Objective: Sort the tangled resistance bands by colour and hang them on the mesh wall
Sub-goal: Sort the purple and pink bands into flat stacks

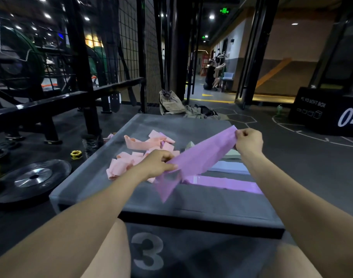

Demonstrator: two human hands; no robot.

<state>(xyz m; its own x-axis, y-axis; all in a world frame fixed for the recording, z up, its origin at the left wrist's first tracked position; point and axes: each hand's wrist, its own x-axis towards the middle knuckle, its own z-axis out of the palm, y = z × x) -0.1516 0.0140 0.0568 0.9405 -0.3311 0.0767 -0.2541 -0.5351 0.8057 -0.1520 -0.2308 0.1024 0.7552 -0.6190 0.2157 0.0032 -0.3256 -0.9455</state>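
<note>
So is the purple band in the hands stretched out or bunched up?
Stretched out: the purple band runs flat between left hand and right hand.

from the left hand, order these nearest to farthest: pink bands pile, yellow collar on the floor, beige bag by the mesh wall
From the left hand:
1. Pink bands pile, right beside and behind it on the box.
2. Yellow collar, on the floor to the left.
3. Beige bag, far ahead, past the box.
</note>
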